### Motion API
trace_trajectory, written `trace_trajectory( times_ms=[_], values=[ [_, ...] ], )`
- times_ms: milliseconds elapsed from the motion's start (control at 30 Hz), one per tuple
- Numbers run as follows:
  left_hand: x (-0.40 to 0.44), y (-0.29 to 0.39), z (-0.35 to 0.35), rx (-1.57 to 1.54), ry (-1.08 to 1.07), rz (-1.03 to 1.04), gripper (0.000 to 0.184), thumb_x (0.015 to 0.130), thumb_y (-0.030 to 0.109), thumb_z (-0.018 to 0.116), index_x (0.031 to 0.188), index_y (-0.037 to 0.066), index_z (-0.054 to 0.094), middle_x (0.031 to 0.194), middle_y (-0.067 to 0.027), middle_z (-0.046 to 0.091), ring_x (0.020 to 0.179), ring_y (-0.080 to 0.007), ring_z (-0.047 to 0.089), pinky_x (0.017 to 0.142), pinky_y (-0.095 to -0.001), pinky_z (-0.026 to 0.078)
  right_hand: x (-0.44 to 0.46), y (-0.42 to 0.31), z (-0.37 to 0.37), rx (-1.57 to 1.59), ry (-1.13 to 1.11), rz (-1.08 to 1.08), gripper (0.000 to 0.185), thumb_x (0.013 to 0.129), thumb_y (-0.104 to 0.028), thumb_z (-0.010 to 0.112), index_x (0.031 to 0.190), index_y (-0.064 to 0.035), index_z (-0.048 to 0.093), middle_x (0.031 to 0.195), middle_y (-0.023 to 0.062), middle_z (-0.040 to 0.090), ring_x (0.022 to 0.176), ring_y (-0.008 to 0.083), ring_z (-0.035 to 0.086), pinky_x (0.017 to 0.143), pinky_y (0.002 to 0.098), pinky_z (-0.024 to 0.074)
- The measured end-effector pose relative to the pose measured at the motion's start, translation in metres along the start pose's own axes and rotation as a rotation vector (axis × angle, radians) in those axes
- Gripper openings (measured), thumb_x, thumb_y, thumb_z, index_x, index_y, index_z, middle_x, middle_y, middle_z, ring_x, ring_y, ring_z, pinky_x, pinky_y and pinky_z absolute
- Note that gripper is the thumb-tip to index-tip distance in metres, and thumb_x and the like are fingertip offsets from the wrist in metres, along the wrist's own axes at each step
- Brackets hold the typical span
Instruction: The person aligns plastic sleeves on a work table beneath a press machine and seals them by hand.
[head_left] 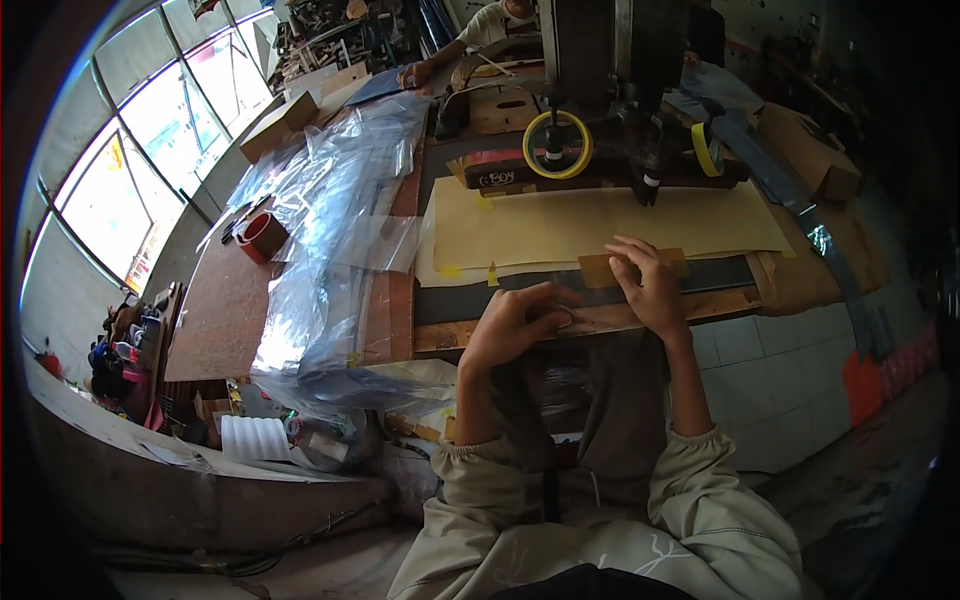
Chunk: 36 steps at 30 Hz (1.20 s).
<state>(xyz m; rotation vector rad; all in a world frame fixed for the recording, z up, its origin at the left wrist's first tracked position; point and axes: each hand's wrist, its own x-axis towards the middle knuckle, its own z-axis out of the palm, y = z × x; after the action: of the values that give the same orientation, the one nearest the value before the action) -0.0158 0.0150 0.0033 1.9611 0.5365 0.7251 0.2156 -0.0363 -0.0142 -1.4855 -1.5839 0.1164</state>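
My left hand is at the front edge of the work table, fingers curled and thumb bent towards the index finger. A faint piece of clear plastic film shows from its fingertips across the wooden edge; its outline is hard to make out. My right hand is raised a little to the right, fingers apart, over a brown-yellow rectangular piece. Beyond both hands lies a large cream sheet with small yellow tape tabs. Above its far edge is a dark press bar under the machine head.
Yellow tape rolls hang on the machine. Clear plastic sheets cover the left side, beside a brown tape roll. A cardboard box stands right. Another person's hand rests at the far side.
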Motion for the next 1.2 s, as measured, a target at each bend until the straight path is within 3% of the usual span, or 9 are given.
trace_trajectory(
  times_ms=[133, 233, 433, 467, 567, 733, 933, 1067, 1200],
  values=[
    [0.001, 0.0, -0.003, -0.142, 0.005, -0.077, 0.018, 0.088, 0.0, 0.065, 0.106, 0.0, 0.07, 0.086, -0.0057, 0.073, 0.086, -0.0105, 0.07, 0.075, -0.0241, 0.054, -0.002, 0.002, 0.0, 0.069, 0.026, 0.065, 0.028, 0.097, -0.024, 0.059, 0.112, -0.0017, 0.068, 0.12, 0.0183, 0.065, 0.109, 0.0311, 0.064, 0.092, 0.0379, 0.0505],
    [-0.006, -0.009, -0.003, -0.385, 0.015, 0.041, 0.017, 0.087, -0.002, 0.066, 0.104, -0.003, 0.07, 0.09, -0.0068, 0.073, 0.087, -0.0114, 0.069, 0.078, -0.0254, 0.054, 0.0, 0.0, -0.004, 0.133, 0.02, 0.101, 0.029, 0.097, -0.024, 0.059, 0.113, -0.0021, 0.068, 0.12, 0.0178, 0.065, 0.103, 0.0286, 0.067, 0.088, 0.0348, 0.0522],
    [-0.01, -0.003, -0.014, -0.334, -0.304, 0.054, 0.025, 0.084, -0.005, 0.068, 0.109, -0.003, 0.065, 0.099, -0.0096, 0.072, 0.093, -0.0168, 0.071, 0.083, -0.0276, 0.056, 0.014, 0.003, -0.008, 0.185, -0.039, 0.157, 0.026, 0.094, -0.02, 0.062, 0.11, -0.0015, 0.068, 0.117, 0.0179, 0.065, 0.102, 0.0285, 0.067, 0.087, 0.0355, 0.0523],
    [-0.01, -0.003, -0.014, -0.288, -0.328, 0.049, 0.028, 0.083, -0.006, 0.07, 0.11, -0.002, 0.063, 0.098, -0.0091, 0.072, 0.095, -0.0185, 0.072, 0.083, -0.0276, 0.056, 0.02, 0.009, -0.007, -0.071, -0.02, -0.029, 0.028, 0.09, -0.017, 0.066, 0.113, -0.0004, 0.066, 0.119, 0.0187, 0.064, 0.108, 0.032, 0.064, 0.093, 0.0388, 0.0506],
    [-0.009, 0.007, -0.015, -0.14, -0.357, 0.081, 0.028, 0.082, -0.002, 0.072, 0.108, 0.0, 0.064, 0.096, -0.0074, 0.073, 0.094, -0.0167, 0.072, 0.082, -0.0269, 0.056, 0.046, 0.015, 0.0, -0.323, -0.1, -0.076, 0.037, 0.089, -0.016, 0.066, 0.12, 0.0023, 0.061, 0.126, 0.0212, 0.06, 0.117, 0.0376, 0.057, 0.1, 0.0423, 0.0457],
    [-0.009, 0.005, -0.01, 0.034, -0.427, 0.149, 0.027, 0.082, 0.013, 0.077, 0.106, 0.009, 0.066, 0.092, -0.0039, 0.075, 0.088, -0.018, 0.074, 0.077, -0.027, 0.056, 0.081, 0.018, 0.011, -0.389, -0.384, -0.111, 0.039, 0.09, -0.013, 0.064, 0.124, 0.0041, 0.058, 0.129, 0.0215, 0.056, 0.117, 0.0392, 0.055, 0.101, 0.0443, 0.0454],
    [-0.008, 0.001, -0.013, 0.039, -0.469, 0.136, 0.024, 0.084, 0.017, 0.075, 0.105, 0.009, 0.067, 0.09, -0.0025, 0.075, 0.083, -0.0198, 0.074, 0.07, -0.029, 0.058, 0.094, 0.026, 0.013, -0.376, -0.385, -0.173, 0.033, 0.087, -0.009, 0.066, 0.116, 0.0041, 0.061, 0.114, 0.0181, 0.056, 0.115, 0.036, 0.048, 0.101, 0.0484, 0.038],
    [-0.007, -0.003, -0.01, 0.043, -0.397, 0.239, 0.021, 0.088, 0.028, 0.069, 0.107, 0.018, 0.065, 0.082, -0.0002, 0.074, 0.069, -0.0206, 0.071, 0.058, -0.0305, 0.055, 0.083, 0.026, 0.017, -0.48, -0.263, -0.297, 0.028, 0.083, -0.007, 0.067, 0.109, 0.0006, 0.064, 0.111, 0.0138, 0.055, 0.112, 0.0293, 0.048, 0.099, 0.0472, 0.0367],
    [-0.008, -0.004, -0.01, 0.083, -0.397, 0.248, 0.018, 0.082, 0.017, 0.075, 0.099, 0.013, 0.072, 0.074, -0.0019, 0.071, 0.062, -0.0196, 0.069, 0.054, -0.0299, 0.055, 0.08, 0.017, 0.015, -0.654, -0.156, -0.453, 0.023, 0.078, -0.005, 0.067, 0.101, -0.0031, 0.065, 0.102, 0.0085, 0.059, 0.106, 0.0246, 0.053, 0.096, 0.046, 0.0386]
  ],
)
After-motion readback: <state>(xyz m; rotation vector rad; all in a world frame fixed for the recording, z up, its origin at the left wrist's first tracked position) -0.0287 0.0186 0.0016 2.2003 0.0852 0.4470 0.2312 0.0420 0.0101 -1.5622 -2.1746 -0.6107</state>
